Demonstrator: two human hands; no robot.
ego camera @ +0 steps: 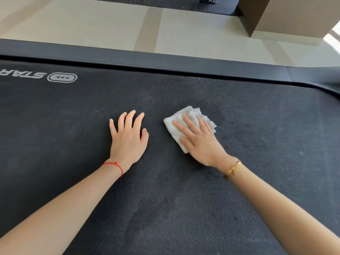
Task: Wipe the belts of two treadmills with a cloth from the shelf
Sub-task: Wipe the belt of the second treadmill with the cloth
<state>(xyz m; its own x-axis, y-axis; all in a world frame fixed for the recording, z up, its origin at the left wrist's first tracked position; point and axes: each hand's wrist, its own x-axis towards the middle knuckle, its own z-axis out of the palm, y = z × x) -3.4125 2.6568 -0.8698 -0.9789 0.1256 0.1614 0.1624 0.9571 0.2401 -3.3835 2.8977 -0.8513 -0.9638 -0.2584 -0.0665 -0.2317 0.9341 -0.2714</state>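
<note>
The right hand (199, 142), fingers spread, presses a folded white fluffy cloth (185, 126) onto the dark textured treadmill belt (184, 199) to wipe it; the left hand (127, 138), splayed flat, probably braces.

Gym floor — black treadmill belt (184, 208) w/ printed logo (62, 77) (upside down), dark side rail (147, 59), pale tiled floor (110, 24) beyond
</note>
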